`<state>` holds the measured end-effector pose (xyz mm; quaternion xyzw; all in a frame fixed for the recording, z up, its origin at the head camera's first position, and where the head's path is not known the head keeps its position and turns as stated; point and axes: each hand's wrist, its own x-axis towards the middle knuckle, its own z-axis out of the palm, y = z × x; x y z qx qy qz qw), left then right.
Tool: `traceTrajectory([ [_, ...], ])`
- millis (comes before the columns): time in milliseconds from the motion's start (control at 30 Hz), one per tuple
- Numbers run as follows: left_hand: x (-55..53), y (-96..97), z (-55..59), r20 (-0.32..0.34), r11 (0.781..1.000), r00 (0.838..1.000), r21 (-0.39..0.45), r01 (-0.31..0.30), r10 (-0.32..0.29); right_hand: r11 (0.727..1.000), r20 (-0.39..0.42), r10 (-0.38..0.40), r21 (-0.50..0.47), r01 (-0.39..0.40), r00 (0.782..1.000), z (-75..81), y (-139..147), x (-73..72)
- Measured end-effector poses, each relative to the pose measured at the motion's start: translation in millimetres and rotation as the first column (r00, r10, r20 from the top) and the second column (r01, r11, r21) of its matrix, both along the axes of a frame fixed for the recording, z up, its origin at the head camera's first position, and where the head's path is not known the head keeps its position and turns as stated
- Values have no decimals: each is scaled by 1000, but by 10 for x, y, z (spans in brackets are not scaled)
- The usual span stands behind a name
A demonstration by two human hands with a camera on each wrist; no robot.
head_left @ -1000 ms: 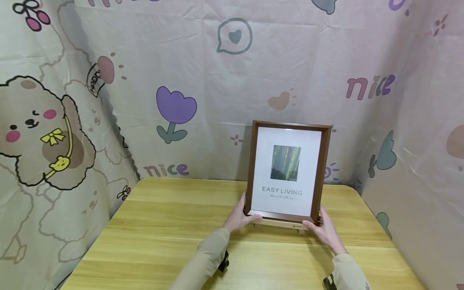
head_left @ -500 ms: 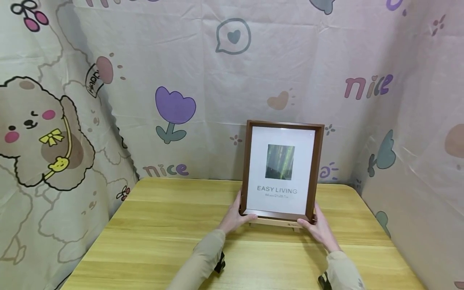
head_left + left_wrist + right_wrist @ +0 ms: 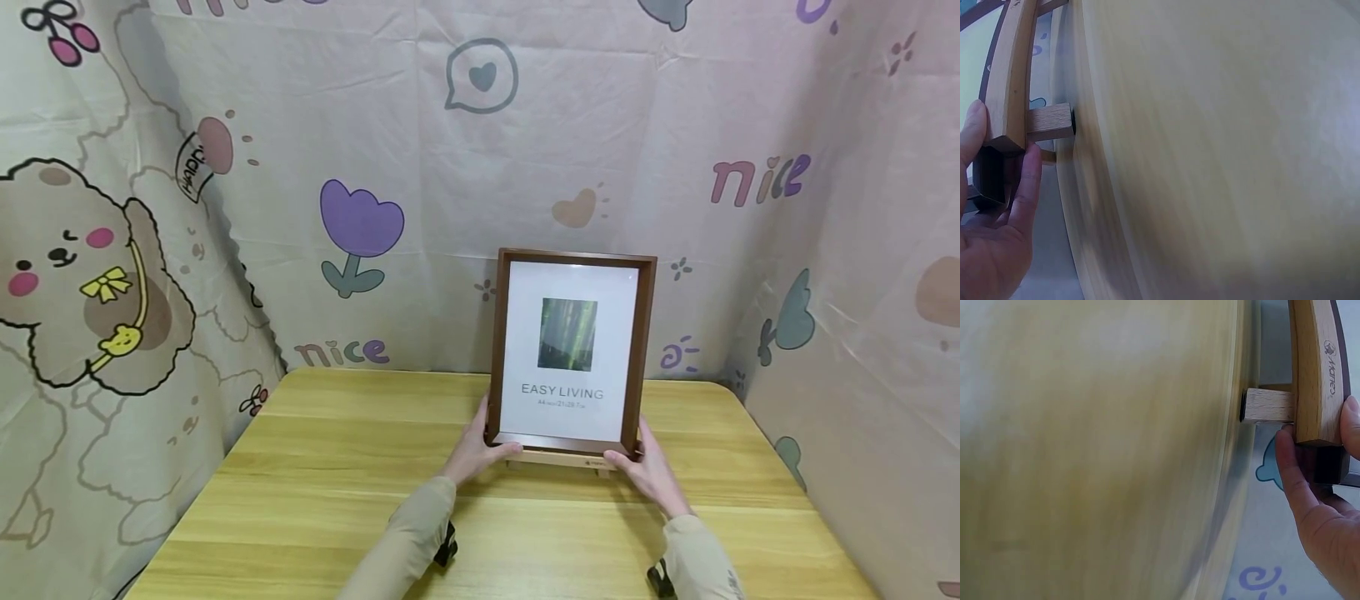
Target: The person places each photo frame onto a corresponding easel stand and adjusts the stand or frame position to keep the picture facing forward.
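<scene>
A brown picture frame with a white "EASY LIVING" insert stands upright, leaning slightly back, on a small light-wood easel. At its lower left corner my left hand grips it, thumb in front and fingers behind. My right hand holds the lower right corner in the same way. The left wrist view shows a short easel leg beside the fingertips. Another easel leg appears in the right wrist view, next to lettering on the easel's ledge. Most of the easel is hidden behind the frame.
The easel is at the back right part of a wood-grain table. Behind the table hangs a printed cloth, close to the back edge. More patterned cloth closes off the right side, and the left side likewise.
Both hands have moved the picture frame and easel steadily to the left. The grip at the two lower corners looks the same throughout.
</scene>
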<state>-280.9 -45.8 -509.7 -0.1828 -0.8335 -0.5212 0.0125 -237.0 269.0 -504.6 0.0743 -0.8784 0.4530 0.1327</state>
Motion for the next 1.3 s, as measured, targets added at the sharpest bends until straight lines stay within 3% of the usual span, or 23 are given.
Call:
traceTrajectory([
  [267, -13, -52, -10, -17, 1000, 1000, 19, 0, 1, 1000, 10, 5, 4, -5, 1000, 4, -49, -11],
  [500, -6, -97, -10, 7, 1000, 1000, 2, -22, 22, 1000, 37, 6, -1, -6, 999, 19, -85, -14],
  [767, 12, -152, 5, -14, 1000, 1000, -17, -27, 26, 1000, 17, 15, -16, -15, 1000, 2, -137, -61],
  [1300, 28, -256, 5, 44, 997, 996, -40, -70, 72, 999, 23, 28, -34, -28, 999, -2, -247, -87],
])
